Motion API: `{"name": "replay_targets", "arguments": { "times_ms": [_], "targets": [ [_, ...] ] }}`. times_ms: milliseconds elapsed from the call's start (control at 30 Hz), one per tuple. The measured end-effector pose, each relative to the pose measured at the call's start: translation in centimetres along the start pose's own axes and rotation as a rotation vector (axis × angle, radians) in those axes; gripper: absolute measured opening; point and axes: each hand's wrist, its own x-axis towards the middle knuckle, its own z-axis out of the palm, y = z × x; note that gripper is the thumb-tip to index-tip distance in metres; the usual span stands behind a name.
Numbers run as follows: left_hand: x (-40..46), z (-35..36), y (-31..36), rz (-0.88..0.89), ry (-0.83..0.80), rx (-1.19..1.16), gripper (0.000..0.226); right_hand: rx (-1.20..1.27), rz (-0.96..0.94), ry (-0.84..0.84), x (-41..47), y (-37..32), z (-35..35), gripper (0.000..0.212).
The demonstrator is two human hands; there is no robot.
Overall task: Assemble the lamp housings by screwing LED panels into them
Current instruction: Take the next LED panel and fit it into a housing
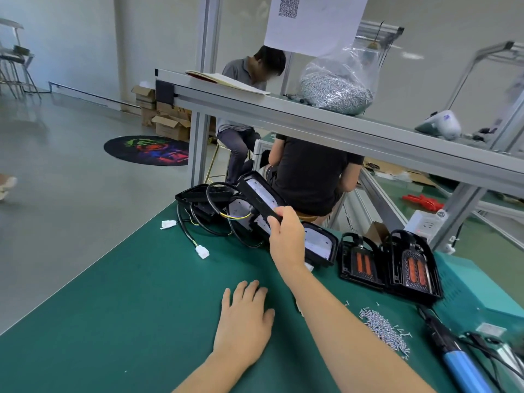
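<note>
My right hand [286, 236] pinches the near edge of a black lamp housing [259, 194] with a white LED panel inside, holding it tilted above a pile of similar housings [204, 198] and black cables at the far edge of the green mat [127, 293]. Another housing with a white panel [320, 243] lies flat just right of that hand. My left hand [243, 321] rests flat on the mat, fingers spread, holding nothing. Two black housings with orange inserts [391, 265] stand to the right. Loose screws [382, 330] lie in a heap near the right forearm.
A blue-handled electric screwdriver [459, 361] lies at the lower right beside a teal box [476, 290]. An aluminium shelf [312, 114] crosses overhead with a bag of screws [337, 89]. Two people sit behind the bench. White connectors [202, 252] lie on the mat.
</note>
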Motion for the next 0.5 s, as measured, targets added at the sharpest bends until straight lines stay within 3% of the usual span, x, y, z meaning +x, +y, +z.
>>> {"name": "replay_targets", "arguments": {
  "times_ms": [67, 167, 267, 333, 433, 500],
  "targets": [
    [0.6, -0.6, -0.1, -0.073, 0.079, -0.338, 0.052, 0.049, -0.057, 0.010, -0.9, 0.1, -1.2, 0.015],
    [2.0, -3.2, -0.4, -0.285, 0.055, -1.129, 0.080, 0.062, -0.132, 0.023, -2.1, 0.3, -2.7, 0.013],
    [3.5, -6.1, -1.1, -0.340, 0.071, -1.539, 0.107, 0.066, -0.188, 0.005, -3.6, 0.4, -4.0, 0.010],
    [4.1, -8.2, -2.1, -0.318, 0.095, -1.717, 0.097, 0.065, -0.238, -0.007, -4.9, 0.8, -4.9, 0.006],
    [4.6, -10.4, -3.6, -0.298, 0.061, -1.897, 0.048, 0.043, -0.301, -0.007, -6.9, 1.3, -5.9, 0.007],
    [4.9, -10.5, -4.5, -0.352, 0.020, -1.895, 0.045, 0.015, -0.364, -0.009, -8.2, 1.7, -6.1, 0.008]
  ]
}}
